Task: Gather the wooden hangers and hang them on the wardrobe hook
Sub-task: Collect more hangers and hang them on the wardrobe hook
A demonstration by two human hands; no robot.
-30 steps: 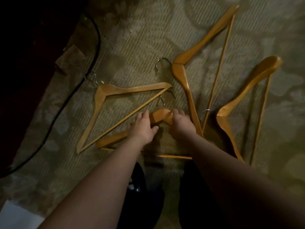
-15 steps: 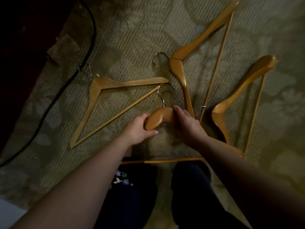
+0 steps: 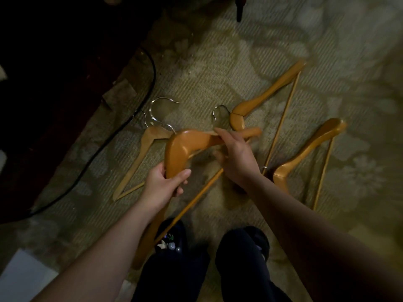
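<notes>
While your left hand (image 3: 165, 184) grips one arm of a wooden hanger (image 3: 185, 144), your right hand (image 3: 235, 162) pinches its other arm, above the carpet (image 3: 239, 62).

Patterned carpet (image 3: 218, 62); flat on it, left hanger (image 3: 139, 158), middle hanger (image 3: 268, 94), right hanger (image 3: 305, 151); black cable (image 3: 96, 158) leftward

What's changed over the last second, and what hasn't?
The nearest hanger has come up off the carpet toward the camera, with the left hand gripping one arm and the right hand the other. The left hanger, middle hanger and right hanger lie there as before.
</notes>
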